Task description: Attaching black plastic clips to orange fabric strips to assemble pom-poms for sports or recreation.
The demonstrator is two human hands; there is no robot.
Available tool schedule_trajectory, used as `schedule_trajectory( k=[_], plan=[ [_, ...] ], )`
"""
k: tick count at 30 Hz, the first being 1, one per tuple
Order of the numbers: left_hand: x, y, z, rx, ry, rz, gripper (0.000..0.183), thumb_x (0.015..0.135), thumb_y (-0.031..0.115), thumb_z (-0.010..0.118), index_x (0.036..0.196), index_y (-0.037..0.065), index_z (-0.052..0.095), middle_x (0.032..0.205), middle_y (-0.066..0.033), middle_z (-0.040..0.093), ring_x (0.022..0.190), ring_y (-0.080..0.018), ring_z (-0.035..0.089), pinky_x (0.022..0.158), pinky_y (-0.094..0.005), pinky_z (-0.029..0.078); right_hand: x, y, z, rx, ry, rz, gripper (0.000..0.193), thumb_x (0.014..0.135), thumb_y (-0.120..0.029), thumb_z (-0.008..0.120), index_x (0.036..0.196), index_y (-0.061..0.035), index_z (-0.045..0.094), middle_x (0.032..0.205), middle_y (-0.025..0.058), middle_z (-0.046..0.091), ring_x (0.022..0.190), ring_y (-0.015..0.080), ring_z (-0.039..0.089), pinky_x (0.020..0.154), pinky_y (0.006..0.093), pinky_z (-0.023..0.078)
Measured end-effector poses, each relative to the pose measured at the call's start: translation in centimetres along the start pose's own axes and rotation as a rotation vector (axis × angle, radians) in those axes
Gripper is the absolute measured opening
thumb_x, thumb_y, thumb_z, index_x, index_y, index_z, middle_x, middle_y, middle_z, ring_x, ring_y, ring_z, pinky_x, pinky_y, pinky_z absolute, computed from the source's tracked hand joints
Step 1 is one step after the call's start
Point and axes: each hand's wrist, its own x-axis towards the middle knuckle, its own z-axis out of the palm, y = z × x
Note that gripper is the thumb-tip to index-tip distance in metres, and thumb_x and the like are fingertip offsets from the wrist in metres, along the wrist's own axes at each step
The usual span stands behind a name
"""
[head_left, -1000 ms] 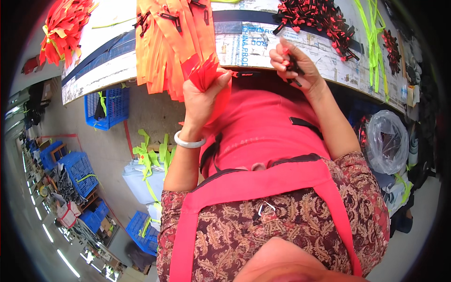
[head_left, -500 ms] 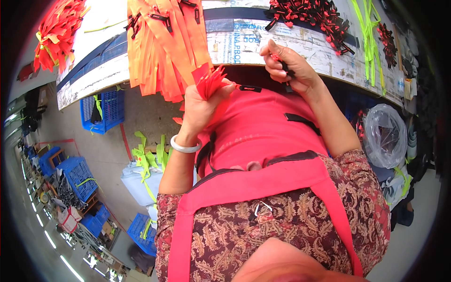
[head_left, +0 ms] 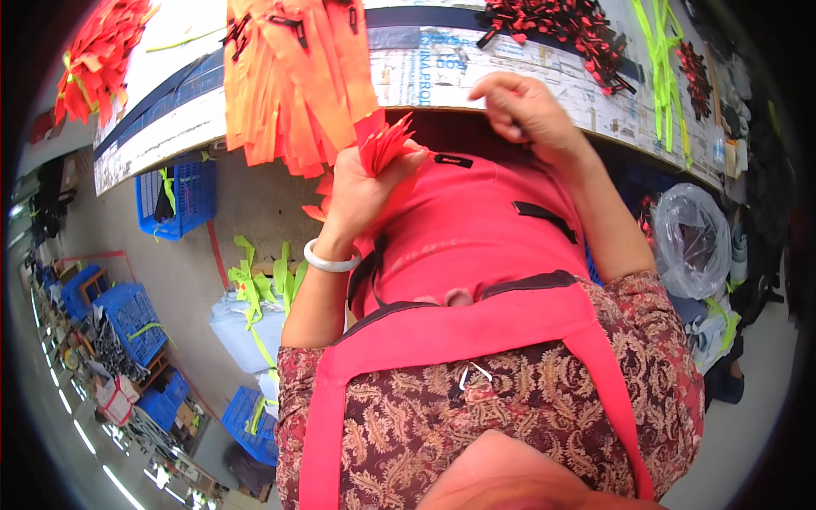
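My left hand, with a white bangle at its wrist, is closed around a bundle of red-orange fabric strips. Their ends fan out above the fist, and others hang below it. Over the table's near edge, my right hand is raised with its back up and its fingers curled. Its palm is hidden, so what it holds does not show. A small black rectangular piece lies against my red apron, between the hands. Orange strips with black clips drape over the table edge beside my left hand.
Small black-and-red pieces lie heaped on the table, near yellow-green strips. Another red-orange bundle is at the far left. A blue crate stands below on the floor; a clear plastic bag is at the right.
My right hand has turned over, hiding the black-and-red pieces that showed in its fingers earlier. My left hand keeps its hold on the strips, with little movement.
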Motion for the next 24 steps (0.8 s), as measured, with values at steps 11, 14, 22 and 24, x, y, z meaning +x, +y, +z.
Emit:
schedule_trajectory(
  k=[11, 14, 22, 24],
  plan=[
    [-1.0, -1.9, 0.9, -0.109, 0.059, -0.016, 0.015, 0.083, -0.004, 0.068, 0.098, -0.003, 0.068, 0.084, -0.0052, 0.068, 0.077, -0.0131, 0.064, 0.070, -0.0252, 0.052, -2.0, 4.0, 5.4, -0.187, -0.039, -0.213, 0.011, 0.088, -0.010, 0.067, 0.094, -0.0009, 0.067, 0.073, -0.0012, 0.060, 0.064, 0.0028, 0.052, 0.057, 0.0194, 0.042],
    [-1.0, -1.9, 1.5, -0.135, 0.061, -0.054, 0.012, 0.085, -0.002, 0.067, 0.097, -0.004, 0.067, 0.083, -0.0060, 0.067, 0.074, -0.0139, 0.064, 0.068, -0.0254, 0.052, -2.2, 4.5, 5.2, -0.259, -0.025, -0.279, 0.014, 0.088, -0.011, 0.067, 0.096, 0.0002, 0.066, 0.078, 0.0019, 0.065, 0.072, 0.0054, 0.057, 0.064, 0.0218, 0.046],
    [-0.8, -2.3, 2.0, -0.093, 0.057, -0.108, 0.013, 0.089, 0.008, 0.066, 0.100, 0.002, 0.069, 0.074, 0.0027, 0.062, 0.056, -0.0025, 0.047, 0.050, -0.0181, 0.034, -2.8, 5.0, 4.6, -0.288, 0.062, -0.250, 0.017, 0.090, -0.010, 0.064, 0.102, 0.0002, 0.067, 0.092, 0.0063, 0.070, 0.085, 0.0076, 0.062, 0.075, 0.0234, 0.050],
    [-0.9, -2.4, 1.9, -0.047, 0.065, -0.114, 0.013, 0.089, 0.007, 0.066, 0.101, 0.002, 0.069, 0.075, 0.0036, 0.062, 0.056, -0.0022, 0.047, 0.050, -0.0181, 0.034, -2.9, 5.2, 4.8, -0.334, 0.078, -0.248, 0.016, 0.090, -0.010, 0.064, 0.102, 0.0002, 0.067, 0.092, 0.0066, 0.070, 0.085, 0.0075, 0.062, 0.075, 0.0232, 0.050]
  ],
)
